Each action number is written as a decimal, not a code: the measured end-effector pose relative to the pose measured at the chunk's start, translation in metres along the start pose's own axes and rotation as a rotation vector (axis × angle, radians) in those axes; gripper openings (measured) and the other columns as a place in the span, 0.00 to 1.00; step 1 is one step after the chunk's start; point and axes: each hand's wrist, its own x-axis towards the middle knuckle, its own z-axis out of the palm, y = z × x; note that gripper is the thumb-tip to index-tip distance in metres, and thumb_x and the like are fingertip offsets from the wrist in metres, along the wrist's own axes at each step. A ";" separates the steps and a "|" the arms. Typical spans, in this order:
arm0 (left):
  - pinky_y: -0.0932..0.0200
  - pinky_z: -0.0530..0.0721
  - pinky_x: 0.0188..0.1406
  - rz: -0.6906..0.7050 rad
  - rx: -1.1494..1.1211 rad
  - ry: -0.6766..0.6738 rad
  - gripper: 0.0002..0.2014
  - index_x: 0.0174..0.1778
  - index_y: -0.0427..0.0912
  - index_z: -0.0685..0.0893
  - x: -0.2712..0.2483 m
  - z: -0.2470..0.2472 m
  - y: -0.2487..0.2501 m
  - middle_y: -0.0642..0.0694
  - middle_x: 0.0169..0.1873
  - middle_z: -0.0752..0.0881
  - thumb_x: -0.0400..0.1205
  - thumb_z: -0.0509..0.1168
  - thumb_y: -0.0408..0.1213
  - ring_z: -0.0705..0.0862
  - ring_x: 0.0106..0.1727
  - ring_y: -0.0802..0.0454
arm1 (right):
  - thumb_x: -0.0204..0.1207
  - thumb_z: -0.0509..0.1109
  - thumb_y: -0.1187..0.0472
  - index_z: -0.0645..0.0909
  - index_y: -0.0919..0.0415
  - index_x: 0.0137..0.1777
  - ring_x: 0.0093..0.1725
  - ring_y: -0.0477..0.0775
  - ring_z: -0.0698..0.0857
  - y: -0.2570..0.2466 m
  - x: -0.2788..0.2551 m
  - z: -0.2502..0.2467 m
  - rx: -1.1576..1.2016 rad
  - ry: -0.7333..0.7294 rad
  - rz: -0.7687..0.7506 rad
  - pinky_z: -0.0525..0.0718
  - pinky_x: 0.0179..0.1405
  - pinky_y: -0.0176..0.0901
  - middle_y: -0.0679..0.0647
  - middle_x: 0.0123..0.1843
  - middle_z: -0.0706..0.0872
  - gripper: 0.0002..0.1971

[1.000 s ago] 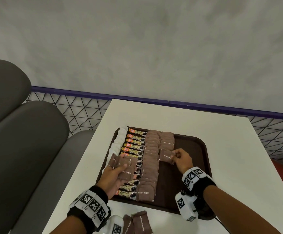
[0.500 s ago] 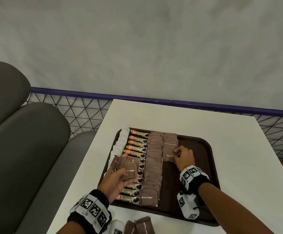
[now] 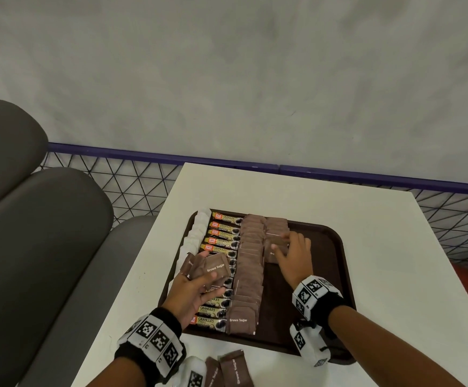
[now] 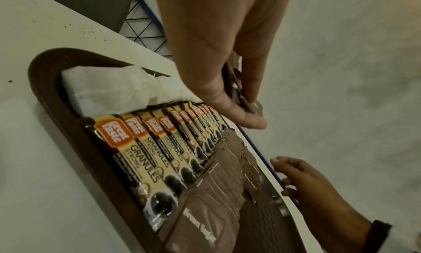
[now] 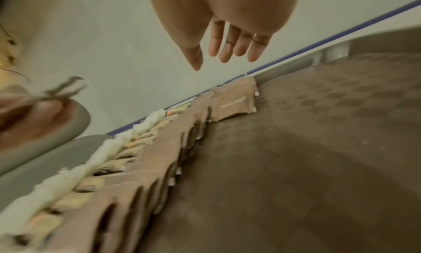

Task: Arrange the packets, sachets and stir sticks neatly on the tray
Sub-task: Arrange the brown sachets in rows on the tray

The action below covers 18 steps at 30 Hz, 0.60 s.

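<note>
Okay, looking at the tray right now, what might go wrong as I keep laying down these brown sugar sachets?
1. The left hand grips a loose fan of brown sugar sachets above the row of yellow coffee granule packets; one could slip and knock that row askew.
2. The right hand hangs open over the short second column of brown sachets; a nudge may shift the overlapped long column of brown sachets beside it.
3. Spare brown sachets lie on the white table by the wrist and could get swept off.

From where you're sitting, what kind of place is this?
Probably a café or canteen: a white table beside padded grey seating, and a brown serving tray lined with coffee granule sticks and brown sugar sachets.
</note>
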 end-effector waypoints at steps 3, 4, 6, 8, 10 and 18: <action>0.49 0.90 0.44 0.021 0.027 -0.002 0.24 0.64 0.47 0.77 -0.005 0.005 -0.001 0.41 0.58 0.86 0.77 0.65 0.20 0.88 0.52 0.36 | 0.75 0.70 0.59 0.78 0.59 0.52 0.49 0.40 0.72 -0.022 -0.014 0.001 0.281 -0.113 -0.009 0.72 0.48 0.25 0.52 0.50 0.78 0.08; 0.50 0.90 0.43 0.028 0.037 -0.004 0.23 0.64 0.47 0.77 -0.006 0.007 -0.002 0.41 0.57 0.86 0.76 0.65 0.20 0.89 0.50 0.37 | 0.75 0.70 0.60 0.78 0.60 0.50 0.48 0.40 0.74 -0.030 -0.018 0.001 0.397 -0.173 -0.002 0.73 0.45 0.23 0.52 0.48 0.79 0.07; 0.50 0.90 0.42 0.034 0.049 -0.014 0.22 0.61 0.48 0.78 -0.009 0.011 -0.003 0.42 0.58 0.85 0.76 0.65 0.20 0.90 0.48 0.39 | 0.75 0.70 0.59 0.78 0.59 0.48 0.46 0.44 0.78 -0.043 -0.028 0.004 0.540 -0.310 0.005 0.74 0.42 0.19 0.51 0.46 0.81 0.06; 0.49 0.89 0.43 0.042 0.047 -0.034 0.21 0.58 0.49 0.78 -0.012 0.015 -0.003 0.44 0.58 0.85 0.77 0.65 0.20 0.90 0.46 0.40 | 0.74 0.72 0.58 0.77 0.56 0.46 0.43 0.42 0.78 -0.054 -0.036 0.006 0.592 -0.410 0.005 0.74 0.40 0.18 0.48 0.44 0.80 0.07; 0.49 0.89 0.43 0.054 0.054 -0.056 0.21 0.56 0.51 0.78 -0.015 0.018 -0.003 0.47 0.56 0.85 0.77 0.65 0.20 0.90 0.48 0.40 | 0.71 0.75 0.60 0.76 0.54 0.43 0.39 0.41 0.77 -0.059 -0.042 0.008 0.633 -0.465 0.003 0.75 0.38 0.21 0.46 0.39 0.79 0.08; 0.43 0.88 0.46 0.022 0.042 -0.062 0.23 0.60 0.47 0.76 -0.020 0.017 -0.003 0.47 0.42 0.92 0.79 0.57 0.15 0.87 0.52 0.34 | 0.72 0.73 0.67 0.75 0.56 0.39 0.35 0.42 0.77 -0.049 -0.038 0.004 0.693 -0.426 0.121 0.76 0.31 0.22 0.48 0.35 0.78 0.09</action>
